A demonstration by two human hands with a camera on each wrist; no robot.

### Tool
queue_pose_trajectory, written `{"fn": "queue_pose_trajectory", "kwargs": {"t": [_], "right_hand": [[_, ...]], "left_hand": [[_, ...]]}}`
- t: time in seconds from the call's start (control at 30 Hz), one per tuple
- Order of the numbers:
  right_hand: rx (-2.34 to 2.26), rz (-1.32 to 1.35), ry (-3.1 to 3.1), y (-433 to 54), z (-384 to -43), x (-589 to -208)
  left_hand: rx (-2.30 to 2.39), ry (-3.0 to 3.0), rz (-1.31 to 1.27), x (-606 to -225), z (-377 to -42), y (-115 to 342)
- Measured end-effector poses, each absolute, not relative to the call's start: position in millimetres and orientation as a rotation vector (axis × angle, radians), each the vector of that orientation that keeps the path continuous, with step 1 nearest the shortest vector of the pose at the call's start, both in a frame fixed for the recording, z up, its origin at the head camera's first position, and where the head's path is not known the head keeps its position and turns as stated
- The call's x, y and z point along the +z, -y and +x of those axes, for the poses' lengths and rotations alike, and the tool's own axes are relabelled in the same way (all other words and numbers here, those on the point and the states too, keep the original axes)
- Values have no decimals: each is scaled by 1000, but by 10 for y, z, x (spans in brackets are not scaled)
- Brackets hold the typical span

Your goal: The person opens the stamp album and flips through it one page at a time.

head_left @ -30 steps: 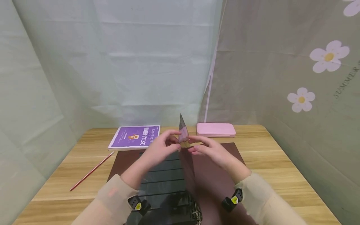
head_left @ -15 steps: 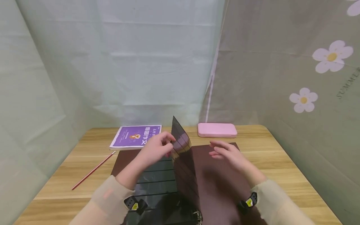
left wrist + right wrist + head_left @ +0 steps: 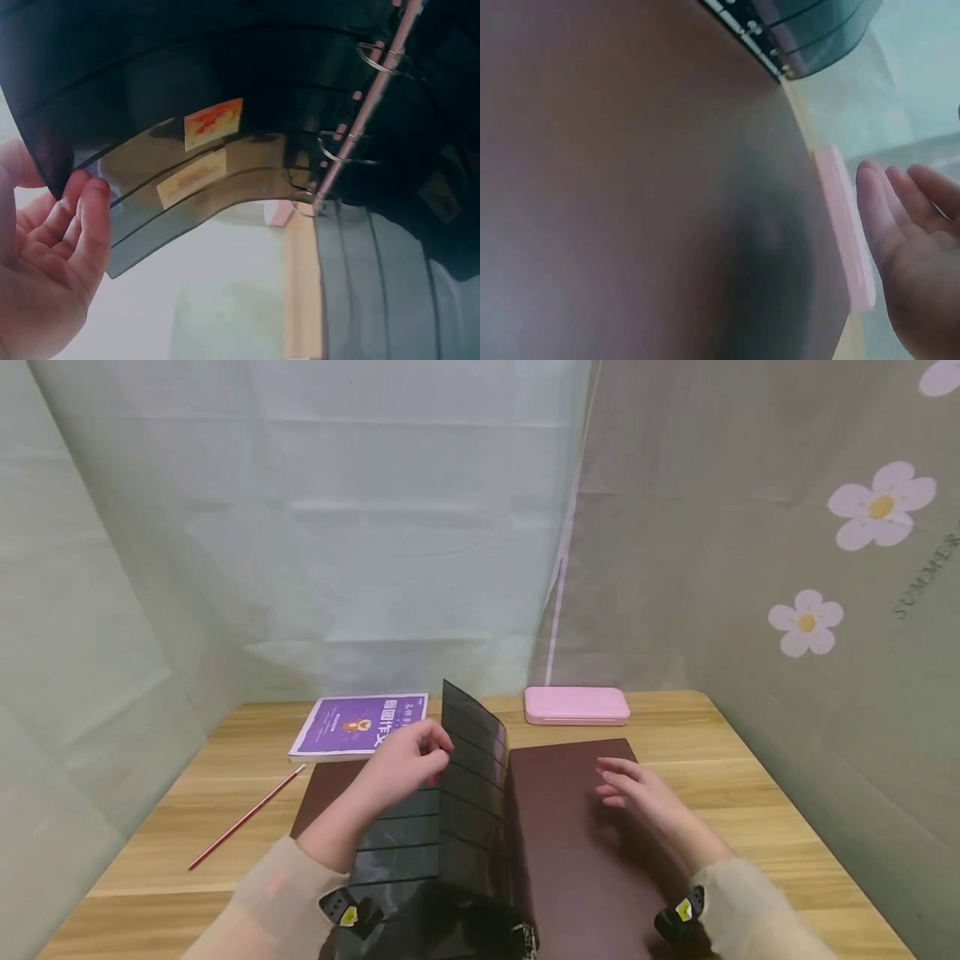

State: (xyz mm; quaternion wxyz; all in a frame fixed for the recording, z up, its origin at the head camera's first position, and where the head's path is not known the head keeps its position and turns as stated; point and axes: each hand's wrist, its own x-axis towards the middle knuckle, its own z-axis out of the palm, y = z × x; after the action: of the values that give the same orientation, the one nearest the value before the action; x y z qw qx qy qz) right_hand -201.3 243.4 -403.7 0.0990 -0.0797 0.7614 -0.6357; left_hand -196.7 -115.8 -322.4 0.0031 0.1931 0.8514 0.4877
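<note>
A ring binder (image 3: 573, 827) with a brown cover lies spread on the table. Its raised dark pocket page (image 3: 472, 768) curves up from the rings, the left edge pinched by my left hand (image 3: 401, 760). In the left wrist view, thumb and fingers meet at that page's corner, and a small red-orange picture card (image 3: 214, 124) and a tan one (image 3: 192, 180) show in the page's strips. More dark pages (image 3: 405, 847) lie flat underneath. Over the bare right cover hovers my right hand (image 3: 641, 793), fingers loosely bent, holding nothing.
Behind the binder, a purple book (image 3: 352, 725) lies at the left and a pink pencil case (image 3: 576, 705) at the right. A thin red stick, perhaps a pencil (image 3: 247, 817), lies left of the binder on the wooden table (image 3: 750, 827).
My left hand has drawn the raised page leftward, so its face is turned more into view. My right hand has moved away from the page, to the right over the cover.
</note>
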Motion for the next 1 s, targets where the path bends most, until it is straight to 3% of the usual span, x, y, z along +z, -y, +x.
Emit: {"fn": "queue_pose_trajectory", "kwargs": {"t": [0.6,1.0], "right_hand": [[-1795,-47,-2309,-2688,-1954,-4415],[-1783,-55,-2338,-2667,-1927,-4548]], "left_hand": [[1747,-2624,521,-3428,-1943,1337],[2001,-2547,424,-3315,-2008,1234]]}}
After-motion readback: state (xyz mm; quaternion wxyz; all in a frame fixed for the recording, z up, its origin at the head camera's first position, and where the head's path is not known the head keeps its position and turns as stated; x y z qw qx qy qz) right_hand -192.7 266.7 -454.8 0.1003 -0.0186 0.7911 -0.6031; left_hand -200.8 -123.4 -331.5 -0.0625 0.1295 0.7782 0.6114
